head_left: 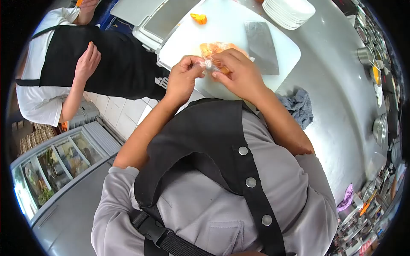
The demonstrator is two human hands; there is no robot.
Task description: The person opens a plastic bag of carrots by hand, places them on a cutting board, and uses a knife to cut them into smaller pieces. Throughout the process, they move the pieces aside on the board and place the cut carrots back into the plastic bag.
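Observation:
A clear plastic bag [220, 48] with orange pieces inside lies on a white cutting board [228, 19]. Its gathered, twisted neck, which looks knotted, sits between my two hands. The fingers of my left hand [183, 77] pinch one side of the neck. From the other side, my right hand [241, 73] is closed on the bag's neck, its thumb and forefinger near the knot. Right of the bag, a broad cleaver blade [262, 47] lies flat on the board; my right hand hides its lower left surroundings. A small orange piece [198, 18] rests near the board's far edge.
A stack of white plates [290, 13] stands at the board's far right. A grey cloth [297, 106] lies crumpled on the steel counter [337, 85]. At left stands a person in a black apron [106, 59], beside a glass-topped chest [64, 158]. Pans line the right side.

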